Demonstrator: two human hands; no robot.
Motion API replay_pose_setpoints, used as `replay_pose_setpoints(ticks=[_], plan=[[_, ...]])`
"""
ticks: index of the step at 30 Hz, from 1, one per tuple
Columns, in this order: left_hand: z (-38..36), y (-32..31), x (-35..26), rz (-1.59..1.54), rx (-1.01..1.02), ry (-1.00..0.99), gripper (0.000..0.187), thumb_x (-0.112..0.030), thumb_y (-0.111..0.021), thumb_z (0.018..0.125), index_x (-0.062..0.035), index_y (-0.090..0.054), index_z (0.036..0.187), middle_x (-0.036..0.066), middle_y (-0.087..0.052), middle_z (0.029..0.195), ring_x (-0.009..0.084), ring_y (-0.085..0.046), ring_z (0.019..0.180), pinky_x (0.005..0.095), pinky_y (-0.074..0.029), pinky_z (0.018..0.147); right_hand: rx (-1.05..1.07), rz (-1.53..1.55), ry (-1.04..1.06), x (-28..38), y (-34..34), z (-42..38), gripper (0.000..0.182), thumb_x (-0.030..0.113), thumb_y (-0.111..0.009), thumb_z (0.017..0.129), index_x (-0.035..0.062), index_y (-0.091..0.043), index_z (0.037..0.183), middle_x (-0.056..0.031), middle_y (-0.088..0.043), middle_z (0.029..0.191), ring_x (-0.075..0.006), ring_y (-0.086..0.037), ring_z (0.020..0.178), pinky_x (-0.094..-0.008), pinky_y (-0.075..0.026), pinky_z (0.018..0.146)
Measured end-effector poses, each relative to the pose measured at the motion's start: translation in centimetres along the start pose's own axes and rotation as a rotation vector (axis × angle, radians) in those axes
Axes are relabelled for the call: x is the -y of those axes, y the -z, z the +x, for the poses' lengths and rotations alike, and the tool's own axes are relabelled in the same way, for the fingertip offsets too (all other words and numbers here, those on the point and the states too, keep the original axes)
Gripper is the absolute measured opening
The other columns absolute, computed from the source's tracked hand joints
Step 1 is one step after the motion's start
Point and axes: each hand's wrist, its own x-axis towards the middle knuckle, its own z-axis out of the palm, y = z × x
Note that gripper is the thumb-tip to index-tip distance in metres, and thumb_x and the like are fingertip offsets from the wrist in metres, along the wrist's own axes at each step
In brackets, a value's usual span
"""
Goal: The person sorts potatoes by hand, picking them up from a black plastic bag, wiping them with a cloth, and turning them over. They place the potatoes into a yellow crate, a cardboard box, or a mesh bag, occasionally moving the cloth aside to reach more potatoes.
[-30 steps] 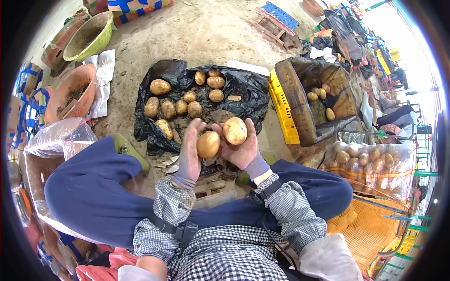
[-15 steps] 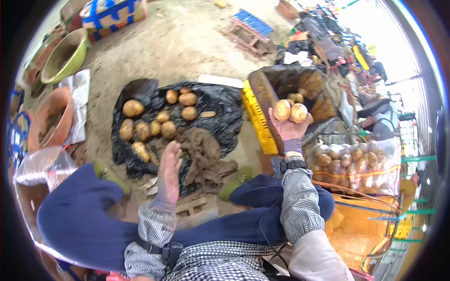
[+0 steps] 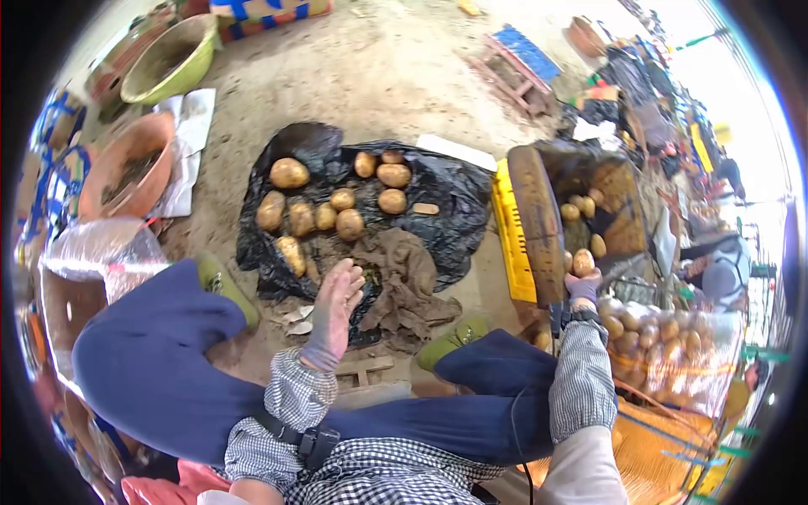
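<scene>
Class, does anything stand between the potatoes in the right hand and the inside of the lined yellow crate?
Nothing visible does: the right hand holds its potatoes at the near side of the yellow crate, whose top is open.

Bright light from upper right, washed-out glare there, strong fisheye curving, black corners, soft outer edges
</scene>
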Motion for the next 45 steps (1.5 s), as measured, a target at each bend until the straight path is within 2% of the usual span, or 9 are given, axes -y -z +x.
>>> replay_pose_setpoints(ticks=[2,5,9,13,21,31,35,40,45], plan=[[0.0,0.1,-0.2,-0.006,-0.064,0.041,0.049,-0.034,-0.054,0.101,-0.0069,-0.045,0.141,0.008,-0.056,0.131,0.0179,-0.054,0.119,0.0335,-0.041,0.102,0.041,-0.877,0.430,1.9,-0.1,-2.7,0.049,0.017,-0.083,0.064,0.0013,-0.061,0.106,-0.0102,-0.064,0.096,-0.0203,-0.063,0.087,-0.0328,-0.054,0.078],[0.6,0.6,0.4,-0.019,-0.134,0.076,0.049,-0.034,-0.055,0.100,-0.0067,-0.045,0.140,0.009,-0.055,0.131,0.0193,-0.053,0.120,0.0340,-0.041,0.103,-0.068,0.323,0.105,3.2,-7.1,-1.8,0.034,0.014,-0.071,0.083,-0.0028,-0.062,0.111,-0.0108,-0.065,0.100,-0.0212,-0.062,0.094,-0.0341,-0.052,0.085],[1.2,0.5,0.5,-0.041,-0.147,0.116,0.051,-0.033,-0.056,0.100,-0.0056,-0.044,0.141,0.013,-0.052,0.134,0.0232,-0.051,0.124,0.0361,-0.038,0.107,0.496,-0.320,0.954,7.1,-21.0,-18.2,0.021,0.007,-0.064,0.090,0.0047,-0.066,0.110,-0.0112,-0.067,0.105,-0.0237,-0.063,0.098,-0.0351,-0.050,0.089],[1.5,0.8,-0.1,-0.019,-0.162,0.088,0.053,-0.040,-0.056,0.099,-0.0069,-0.045,0.139,0.010,-0.056,0.129,0.0184,-0.057,0.116,0.0321,-0.044,0.101,0.975,-0.543,0.976,4.1,-33.5,-24.5,0.020,0.006,-0.060,0.088,0.0047,-0.068,0.106,-0.0161,-0.068,0.102,-0.0298,-0.067,0.096,-0.0331,-0.051,0.085],[2.4,0.2,-0.7,-0.244,-0.200,0.092,0.048,-0.022,-0.057,0.100,0.0024,-0.044,0.139,0.012,-0.051,0.134,0.0193,-0.050,0.123,0.0272,-0.036,0.107,0.789,-0.982,1.161,2.6,-47.3,-17.3,0.053,0.012,-0.062,0.081,0.0116,-0.052,0.133,-0.0231,-0.058,0.120,-0.0408,-0.059,0.108,-0.0449,-0.049,0.095],[3.4,0.5,-0.4,-0.171,-0.198,0.088,0.055,-0.034,-0.056,0.100,0.0004,-0.043,0.141,0.017,-0.050,0.138,0.0258,-0.048,0.128,0.0367,-0.033,0.111,0.824,-1.369,0.731,0.5,-51.9,-17.5,0.073,0.042,-0.076,0.073,0.0058,-0.051,0.132,-0.0256,-0.057,0.126,-0.0409,-0.059,0.111,-0.0455,-0.049,0.095],[3.5,0.4,-0.5,-0.109,-0.187,0.101,0.052,-0.031,-0.056,0.100,-0.0005,-0.044,0.140,0.015,-0.052,0.136,0.0243,-0.050,0.126,0.0356,-0.035,0.110,1.010,-0.557,0.412,0.7,-49.2,-16.0,0.050,0.020,-0.075,0.081,0.0005,-0.056,0.123,-0.0111,-0.064,0.106,-0.0224,-0.064,0.092,-0.0330,-0.052,0.085],[3.0,-0.1,-0.4,-0.185,-0.157,0.136,0.046,-0.025,-0.055,0.101,0.0002,-0.046,0.139,0.010,-0.053,0.133,0.0176,-0.053,0.119,0.0292,-0.040,0.104,1.455,0.431,-0.663,9.8,-37.1,-22.7,0.055,0.016,-0.065,0.084,0.0034,-0.046,0.134,-0.0197,-0.053,0.135,-0.0403,-0.048,0.128,-0.0539,-0.040,0.110],[1.9,-0.5,-1.5,-0.224,0.087,0.072,0.056,-0.037,-0.052,0.101,-0.0054,-0.039,0.145,0.012,-0.054,0.133,0.0211,-0.056,0.120,0.0360,-0.044,0.104,1.590,0.571,-0.621,13.0,-29.3,-30.4,0.065,0.017,-0.069,0.083,0.0038,-0.042,0.141,-0.0182,-0.045,0.144,-0.0364,-0.039,0.137,-0.0515,-0.027,0.118]])
